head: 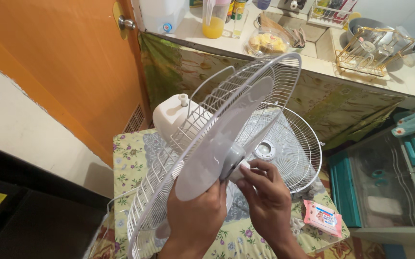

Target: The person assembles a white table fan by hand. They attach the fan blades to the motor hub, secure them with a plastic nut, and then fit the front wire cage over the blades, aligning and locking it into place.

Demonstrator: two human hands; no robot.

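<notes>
Head view: fan blade [226,139] sits on the motor shaft inside the rear guard [188,158], over the floral table [130,158]. Left hand [195,216] grips the blade; right hand [265,192] pinches the hub cap [241,168]. Step: cap fastening; further turning appears required. Front guard [296,148] lies beside.

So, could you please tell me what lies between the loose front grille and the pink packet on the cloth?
In the head view, only bare floral cloth separates the front grille from the pink packet.
</notes>
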